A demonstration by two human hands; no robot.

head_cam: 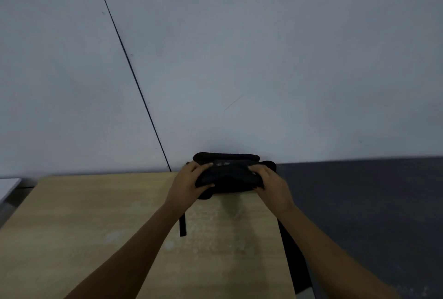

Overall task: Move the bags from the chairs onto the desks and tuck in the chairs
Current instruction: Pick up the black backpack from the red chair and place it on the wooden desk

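Note:
A black bag (230, 174) rests at the far right corner of a light wooden desk (96, 226), up against the pale wall. My left hand (189, 181) grips its left end and my right hand (271, 183) grips its right end. One black strap (183, 225) lies on the desk top under my left forearm. Another strap (296, 260) hangs over the desk's right edge. No chair is in view.
The pale wall (239, 59) with a thin dark seam rises right behind the desk. Dark grey floor (371, 202) lies to the right of the desk. A white surface edge (8, 187) shows at the far left.

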